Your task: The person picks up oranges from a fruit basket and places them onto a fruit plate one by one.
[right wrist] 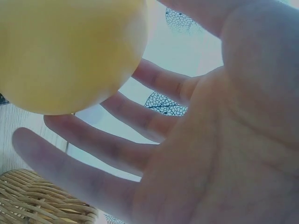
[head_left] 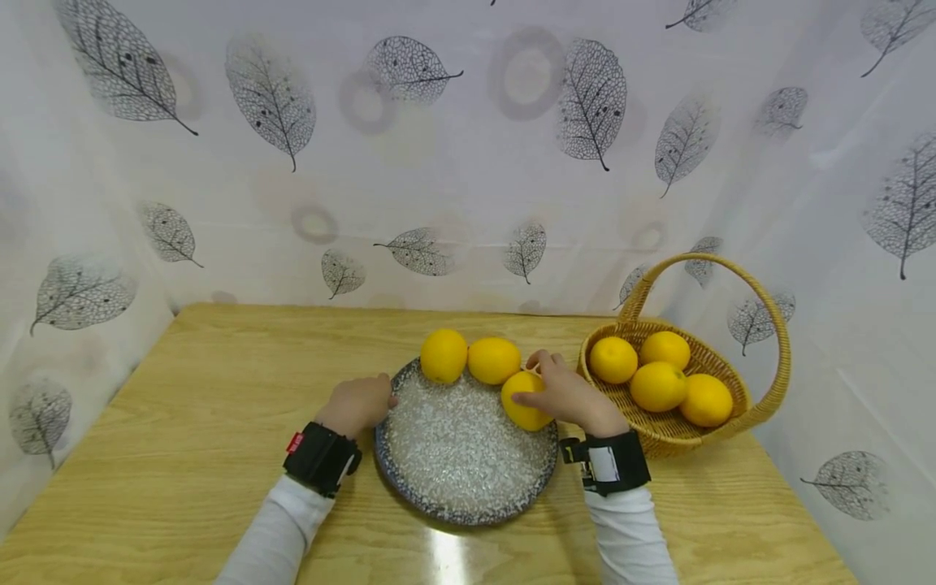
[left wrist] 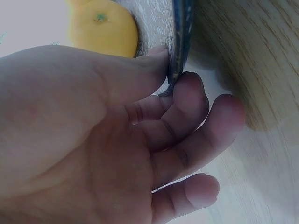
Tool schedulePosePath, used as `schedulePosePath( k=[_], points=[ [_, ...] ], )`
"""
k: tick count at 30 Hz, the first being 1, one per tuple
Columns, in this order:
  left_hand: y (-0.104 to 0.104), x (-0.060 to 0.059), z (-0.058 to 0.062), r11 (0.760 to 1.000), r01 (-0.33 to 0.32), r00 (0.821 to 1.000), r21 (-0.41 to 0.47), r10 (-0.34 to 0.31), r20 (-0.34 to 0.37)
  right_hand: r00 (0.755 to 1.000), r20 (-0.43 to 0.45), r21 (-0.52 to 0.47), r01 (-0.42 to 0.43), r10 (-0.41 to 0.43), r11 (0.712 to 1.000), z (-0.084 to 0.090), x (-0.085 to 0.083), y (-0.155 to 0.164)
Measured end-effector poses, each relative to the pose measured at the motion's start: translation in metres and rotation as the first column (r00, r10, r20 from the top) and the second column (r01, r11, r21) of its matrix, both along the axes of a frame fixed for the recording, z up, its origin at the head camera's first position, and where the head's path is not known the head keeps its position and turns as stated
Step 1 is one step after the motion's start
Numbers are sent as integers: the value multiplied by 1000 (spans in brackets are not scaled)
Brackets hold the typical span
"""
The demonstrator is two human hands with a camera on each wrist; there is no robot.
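Observation:
A round speckled plate (head_left: 468, 463) with a dark blue rim lies on the table. My left hand (head_left: 358, 405) pinches its left rim, thumb (left wrist: 152, 70) on the inner side and fingertips on the outer side. Over the plate's right edge, my right hand (head_left: 574, 396) holds an orange (head_left: 525, 406) between thumb and fingers. In the right wrist view this orange (right wrist: 70, 51) lies against the fingertips, the palm apart from it. Two more oranges sit side by side at the plate's far edge, a rounder one (head_left: 443, 356) and a longer one (head_left: 494, 361).
To the right stands a wicker basket (head_left: 669, 443) with a tall arched handle (head_left: 781, 349), close beside my right hand. Several oranges (head_left: 658, 387) lie in it. A leaf-patterned curtain (head_left: 453, 179) hangs behind the wooden table (head_left: 219, 422) and along its sides.

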State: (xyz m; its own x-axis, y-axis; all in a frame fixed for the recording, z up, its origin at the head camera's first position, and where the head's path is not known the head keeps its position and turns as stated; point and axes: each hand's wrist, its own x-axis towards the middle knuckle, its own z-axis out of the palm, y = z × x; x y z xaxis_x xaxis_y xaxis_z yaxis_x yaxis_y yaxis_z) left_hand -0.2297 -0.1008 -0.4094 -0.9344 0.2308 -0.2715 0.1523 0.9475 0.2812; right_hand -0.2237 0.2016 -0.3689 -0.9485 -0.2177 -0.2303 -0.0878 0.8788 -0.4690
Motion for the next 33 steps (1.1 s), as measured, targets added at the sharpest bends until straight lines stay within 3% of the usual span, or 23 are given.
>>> schedulePosePath(
  k=[13,23,33],
  points=[
    [1,-2,-1,1000,3,1000,-1,-3,-2,997,-71,56,-12,16,998,4,-2,-1],
    [1,-2,-2,1000,10,1000,6,-10,-3,981,-191,-14,29,-31,999,13,-5,21],
    [0,-2,-2,1000,1,1000,10,-1,5,941,-271,-54,193,-200,980,19,-2,62]
  ],
)
